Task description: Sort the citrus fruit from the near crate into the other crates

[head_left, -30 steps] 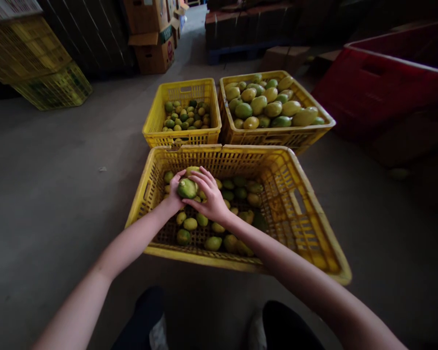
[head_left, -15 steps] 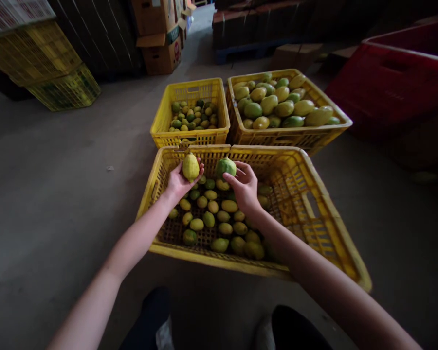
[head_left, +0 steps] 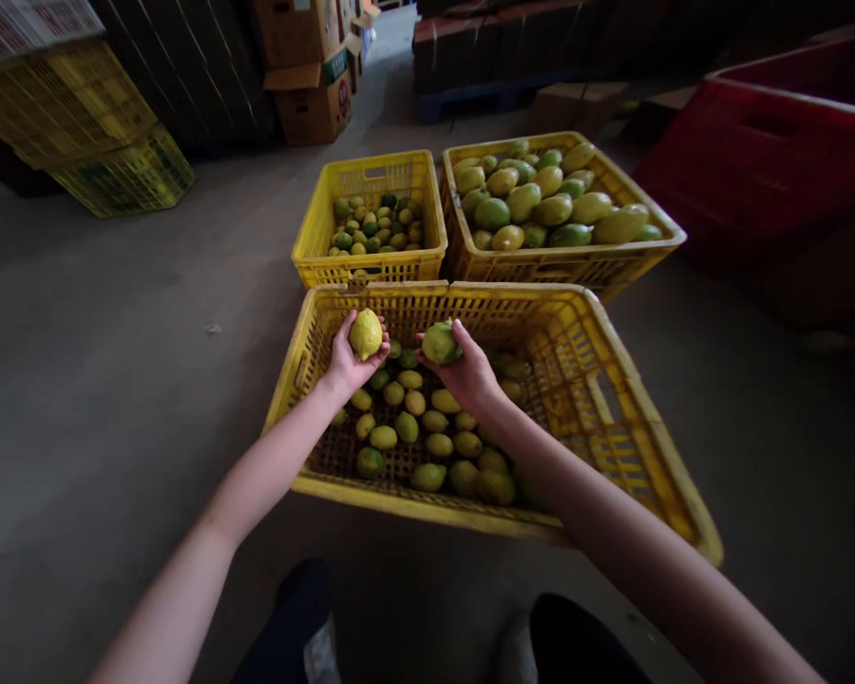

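Observation:
In my left hand (head_left: pixel 346 359) rests a yellow lemon (head_left: pixel 366 333), its pointed tip toward me and the fingers curled beneath it. My right hand (head_left: pixel 468 370) holds a greener lemon (head_left: pixel 442 342), thumb on its right side and fingers under it. Both hands are above the far part of the near yellow crate (head_left: pixel 634 418), a small gap between them. Inside that crate, loose yellow and green lemons (head_left: pixel 439 446) lie over the slotted bottom, mostly in the middle and toward the near side.
Behind the near crate stand a smaller yellow crate (head_left: pixel 369 269) of small lemons and a yellow crate (head_left: pixel 577 258) heaped with larger fruit. A red bin (head_left: pixel 748 161) is at right. Stacked crates (head_left: pixel 124 171) and cardboard boxes (head_left: pixel 313 109) stand further back. My legs are at the bottom.
Both lemons have been turned in my hands. My right hand has rolled palm-up, its fingers now under the greener lemon; the left has shifted slightly left.

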The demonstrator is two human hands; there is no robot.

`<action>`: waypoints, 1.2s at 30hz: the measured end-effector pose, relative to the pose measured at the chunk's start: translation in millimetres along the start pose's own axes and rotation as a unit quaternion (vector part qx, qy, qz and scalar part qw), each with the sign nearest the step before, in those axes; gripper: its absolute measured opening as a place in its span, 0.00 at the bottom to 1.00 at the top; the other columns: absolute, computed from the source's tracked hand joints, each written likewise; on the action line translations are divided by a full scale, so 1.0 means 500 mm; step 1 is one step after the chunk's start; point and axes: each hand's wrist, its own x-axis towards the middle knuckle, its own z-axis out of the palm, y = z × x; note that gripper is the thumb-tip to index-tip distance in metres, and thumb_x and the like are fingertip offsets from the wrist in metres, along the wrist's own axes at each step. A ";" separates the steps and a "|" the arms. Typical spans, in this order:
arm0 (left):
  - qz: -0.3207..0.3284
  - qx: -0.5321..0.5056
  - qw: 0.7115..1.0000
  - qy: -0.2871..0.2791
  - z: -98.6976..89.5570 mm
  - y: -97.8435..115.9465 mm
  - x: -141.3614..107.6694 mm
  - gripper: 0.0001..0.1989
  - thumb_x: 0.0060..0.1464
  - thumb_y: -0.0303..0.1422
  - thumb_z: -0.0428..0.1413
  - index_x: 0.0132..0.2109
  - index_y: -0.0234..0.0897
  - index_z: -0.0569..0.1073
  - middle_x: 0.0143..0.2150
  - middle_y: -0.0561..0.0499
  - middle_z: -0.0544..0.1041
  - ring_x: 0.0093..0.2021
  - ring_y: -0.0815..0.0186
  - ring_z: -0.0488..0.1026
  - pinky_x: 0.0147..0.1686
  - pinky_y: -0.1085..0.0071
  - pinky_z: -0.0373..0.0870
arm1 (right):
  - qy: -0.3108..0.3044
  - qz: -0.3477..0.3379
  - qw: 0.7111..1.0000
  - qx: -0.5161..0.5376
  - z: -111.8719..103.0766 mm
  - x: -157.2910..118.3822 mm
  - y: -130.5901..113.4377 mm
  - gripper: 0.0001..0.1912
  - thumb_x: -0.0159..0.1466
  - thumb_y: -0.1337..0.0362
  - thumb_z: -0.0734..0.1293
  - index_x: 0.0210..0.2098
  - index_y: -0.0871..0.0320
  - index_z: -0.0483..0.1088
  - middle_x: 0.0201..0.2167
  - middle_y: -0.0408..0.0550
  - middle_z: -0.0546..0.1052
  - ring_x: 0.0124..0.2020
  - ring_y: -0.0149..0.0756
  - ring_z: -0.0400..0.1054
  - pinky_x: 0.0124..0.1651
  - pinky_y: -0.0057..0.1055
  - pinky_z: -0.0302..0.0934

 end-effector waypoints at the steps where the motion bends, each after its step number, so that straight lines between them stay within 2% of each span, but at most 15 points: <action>1: 0.001 -0.005 1.000 0.003 0.000 0.001 0.001 0.19 0.63 0.41 0.46 0.39 0.31 0.74 0.26 0.48 0.74 0.25 0.68 0.72 0.21 0.76 0.70 | 0.008 0.002 1.000 -0.005 0.000 0.001 0.001 0.11 0.57 0.55 0.70 0.30 0.54 0.68 0.26 0.41 0.77 0.28 0.34 0.73 0.30 0.30 0.70; 7: -0.037 -0.023 0.999 -0.003 0.000 0.003 0.004 0.19 0.66 0.34 0.40 0.40 0.30 0.74 0.32 0.45 0.77 0.33 0.66 0.77 0.30 0.74 0.75 | 0.021 0.018 0.999 -0.024 -0.006 0.006 0.007 0.13 0.57 0.52 0.70 0.32 0.54 0.67 0.24 0.40 0.76 0.21 0.31 0.70 0.24 0.29 0.67; 12: -0.052 0.032 0.998 0.007 0.005 -0.004 0.000 0.17 0.63 0.40 0.48 0.40 0.31 0.74 0.29 0.48 0.77 0.29 0.67 0.75 0.25 0.74 0.74 | 0.043 0.042 0.998 -0.027 -0.004 0.006 0.004 0.13 0.60 0.52 0.68 0.30 0.55 0.68 0.21 0.39 0.74 0.19 0.31 0.68 0.22 0.28 0.65; 15: -0.054 0.057 0.997 0.007 0.007 -0.006 -0.001 0.13 0.61 0.37 0.52 0.40 0.30 0.74 0.27 0.49 0.75 0.27 0.69 0.74 0.25 0.77 0.73 | 0.043 0.055 0.997 -0.022 -0.003 0.007 0.004 0.13 0.61 0.52 0.67 0.30 0.55 0.68 0.20 0.40 0.74 0.19 0.32 0.68 0.22 0.27 0.64; 21: -0.065 0.145 0.987 0.031 0.002 -0.007 0.007 0.20 0.64 0.38 0.44 0.39 0.27 0.74 0.27 0.45 0.77 0.23 0.67 0.74 0.23 0.74 0.73 | 0.045 0.069 0.996 -0.032 -0.005 0.008 0.006 0.14 0.60 0.51 0.68 0.29 0.55 0.67 0.19 0.39 0.73 0.20 0.32 0.68 0.21 0.27 0.64; 24: -0.062 0.174 0.983 0.027 -0.002 -0.011 0.010 0.20 0.65 0.36 0.42 0.38 0.28 0.74 0.27 0.45 0.77 0.23 0.67 0.74 0.23 0.73 0.72 | 0.041 0.076 0.996 -0.036 -0.004 0.006 0.005 0.14 0.60 0.51 0.68 0.30 0.55 0.67 0.20 0.39 0.74 0.21 0.32 0.69 0.22 0.27 0.64; 29: -0.039 0.136 0.990 0.021 -0.003 -0.016 0.010 0.17 0.64 0.34 0.43 0.39 0.32 0.74 0.28 0.48 0.77 0.28 0.65 0.77 0.27 0.72 0.74 | 0.036 0.076 0.996 -0.038 -0.005 0.006 0.006 0.14 0.61 0.51 0.67 0.29 0.55 0.68 0.20 0.39 0.74 0.21 0.31 0.69 0.21 0.27 0.64; 32: -0.039 0.095 0.994 0.032 0.001 -0.010 0.006 0.15 0.63 0.37 0.47 0.38 0.31 0.74 0.25 0.48 0.74 0.27 0.66 0.75 0.26 0.73 0.74 | 0.035 0.072 0.996 -0.035 -0.009 0.009 0.010 0.14 0.59 0.51 0.69 0.29 0.55 0.68 0.20 0.39 0.74 0.21 0.32 0.69 0.21 0.27 0.63; 36: -0.050 0.069 0.996 0.016 0.004 -0.004 0.000 0.10 0.60 0.33 0.51 0.36 0.30 0.73 0.26 0.48 0.74 0.26 0.68 0.74 0.25 0.76 0.73 | 0.035 0.073 0.996 -0.032 -0.013 0.011 0.012 0.14 0.58 0.51 0.70 0.30 0.55 0.68 0.21 0.39 0.74 0.21 0.31 0.69 0.21 0.27 0.64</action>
